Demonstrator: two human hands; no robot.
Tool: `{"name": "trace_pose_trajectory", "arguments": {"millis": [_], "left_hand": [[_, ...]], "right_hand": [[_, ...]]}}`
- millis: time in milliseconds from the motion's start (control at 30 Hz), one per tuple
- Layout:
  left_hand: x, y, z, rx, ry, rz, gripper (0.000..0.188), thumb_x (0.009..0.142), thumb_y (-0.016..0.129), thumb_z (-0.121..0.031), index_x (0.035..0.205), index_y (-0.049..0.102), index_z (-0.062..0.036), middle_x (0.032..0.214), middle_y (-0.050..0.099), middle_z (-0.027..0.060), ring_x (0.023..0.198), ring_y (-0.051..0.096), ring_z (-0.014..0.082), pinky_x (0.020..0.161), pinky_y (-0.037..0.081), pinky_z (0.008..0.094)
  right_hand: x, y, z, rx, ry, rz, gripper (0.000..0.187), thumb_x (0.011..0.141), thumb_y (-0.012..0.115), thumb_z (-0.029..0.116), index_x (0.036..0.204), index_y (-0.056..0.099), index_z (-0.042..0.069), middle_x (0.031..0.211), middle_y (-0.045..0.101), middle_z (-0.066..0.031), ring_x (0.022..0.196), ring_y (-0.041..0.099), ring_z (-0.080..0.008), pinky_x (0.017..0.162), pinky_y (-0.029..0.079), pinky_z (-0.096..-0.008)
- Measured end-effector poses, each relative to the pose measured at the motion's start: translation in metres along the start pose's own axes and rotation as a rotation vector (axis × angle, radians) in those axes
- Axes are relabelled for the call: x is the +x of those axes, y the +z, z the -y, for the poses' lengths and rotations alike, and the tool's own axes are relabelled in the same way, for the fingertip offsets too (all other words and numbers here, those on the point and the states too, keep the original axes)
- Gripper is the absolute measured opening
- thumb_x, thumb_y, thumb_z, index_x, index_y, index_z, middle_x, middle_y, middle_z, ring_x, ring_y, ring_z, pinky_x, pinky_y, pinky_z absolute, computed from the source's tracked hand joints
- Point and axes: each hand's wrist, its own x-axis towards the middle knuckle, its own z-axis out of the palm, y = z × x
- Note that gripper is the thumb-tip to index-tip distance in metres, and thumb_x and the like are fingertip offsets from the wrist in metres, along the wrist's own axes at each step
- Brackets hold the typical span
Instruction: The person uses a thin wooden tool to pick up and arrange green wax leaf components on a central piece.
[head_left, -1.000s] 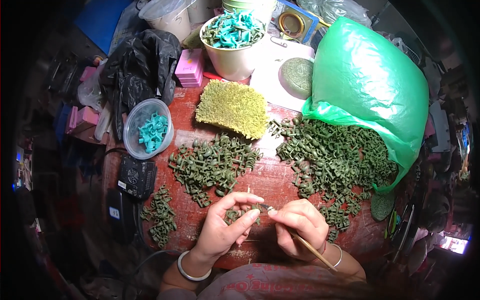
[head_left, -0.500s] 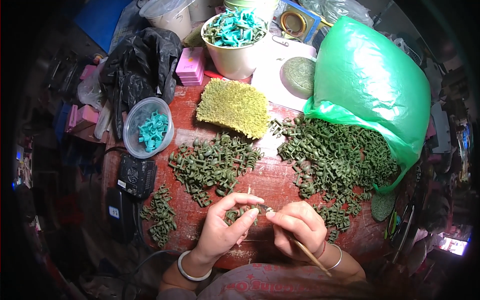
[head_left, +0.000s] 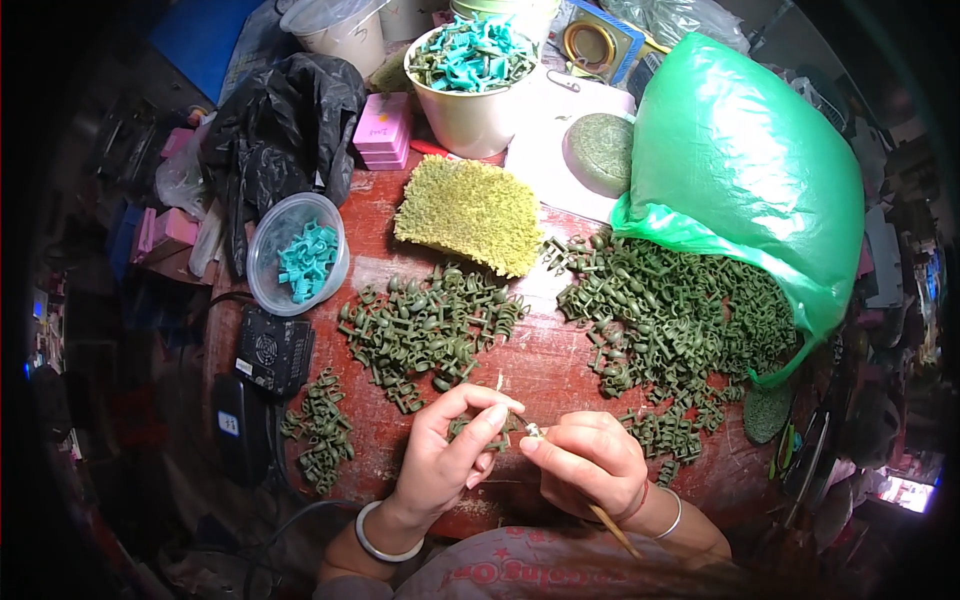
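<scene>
My left hand (head_left: 440,455) is closed, with a small dark-green curved piece (head_left: 500,440) pinched between thumb and fingers; more green shows by its palm. My right hand (head_left: 597,455) grips a slim wooden-handled tool (head_left: 615,530) like a pen. Its thin dark tip reaches to the fingers of my left hand, at or very near the piece; exact contact is too small to tell. Just beyond my left hand lies a heap of like green pieces (head_left: 430,325). A larger heap (head_left: 680,310) spreads beyond my right hand, and a small one (head_left: 320,435) lies at the left.
A yellow-green rough sponge (head_left: 468,215) lies mid-table. Left of it stands a clear tub (head_left: 262,250) of turquoise pieces; behind is a white bucket (head_left: 465,118) filled with turquoise and green ones. A bulging green plastic bag (head_left: 745,170) borders the right heap. A black box (head_left: 272,350) sits at left.
My right hand has shifted slightly left and the tool's handle has swung a little, its lower end now further left. My left hand has turned slightly, still holding the green piece.
</scene>
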Motion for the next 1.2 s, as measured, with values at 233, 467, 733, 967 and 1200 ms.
{"name": "trace_pose_trajectory", "arguments": {"millis": [233, 467, 733, 967, 1200], "left_hand": [[0.0017, -0.0018, 0.0016, -0.112, -0.034, 0.027, 0.013, 0.102, 0.052, -0.012, 0.1, 0.062, -0.0026, 0.068, 0.05, -0.0038, 0.05, 0.036, -0.0004, 0.043, 0.03, 0.0161], [0.0028, -0.0045, 0.0034, -0.138, -0.054, 0.065, 0.014, 0.103, 0.051, -0.013, 0.1, 0.061, -0.0024, 0.069, 0.05, -0.0036, 0.049, 0.034, -0.0002, 0.043, 0.029, 0.0163], [0.0028, -0.0048, 0.0032, -0.19, -0.077, 0.097, 0.014, 0.103, 0.05, -0.011, 0.1, 0.059, -0.0018, 0.072, 0.051, -0.003, 0.05, 0.034, -0.0005, 0.042, 0.028, 0.0164], [0.0032, -0.0079, 0.0034, -0.193, -0.092, 0.102, 0.015, 0.103, 0.049, -0.011, 0.101, 0.06, -0.0014, 0.067, 0.049, -0.0033, 0.049, 0.034, 0.0, 0.041, 0.027, 0.0167], [0.0043, -0.0057, 0.0027, -0.204, -0.107, 0.072, 0.016, 0.103, 0.048, -0.012, 0.102, 0.06, -0.0009, 0.067, 0.05, -0.0021, 0.048, 0.035, 0.0005, 0.04, 0.027, 0.0165]], "right_hand": [[0.0009, 0.0001, 0.0005, 0.017, -0.007, 0.022, 0.032, 0.075, 0.071, 0.004, 0.106, 0.071, -0.003, 0.095, 0.062, -0.0093, 0.079, 0.064, -0.0231, 0.068, 0.055, -0.033], [0.0013, -0.0011, 0.0012, 0.048, 0.014, 0.026, 0.033, 0.074, 0.072, 0.005, 0.107, 0.071, -0.003, 0.095, 0.063, -0.0099, 0.081, 0.065, -0.0239, 0.069, 0.056, -0.0341], [0.0017, -0.0048, 0.0006, 0.127, 0.062, 0.031, 0.037, 0.072, 0.072, 0.002, 0.109, 0.072, -0.002, 0.095, 0.064, -0.0101, 0.081, 0.065, -0.0251, 0.07, 0.057, -0.0344], [0.0035, -0.0069, 0.0024, 0.141, 0.101, 0.014, 0.039, 0.067, 0.072, -0.002, 0.106, 0.071, -0.003, 0.093, 0.064, -0.0105, 0.08, 0.065, -0.0254, 0.071, 0.056, -0.0355], [0.0015, -0.0046, 0.0001, 0.118, 0.119, -0.034, 0.038, 0.067, 0.071, -0.005, 0.105, 0.07, -0.003, 0.09, 0.064, -0.0104, 0.076, 0.064, -0.0251, 0.067, 0.054, -0.0346]]}}
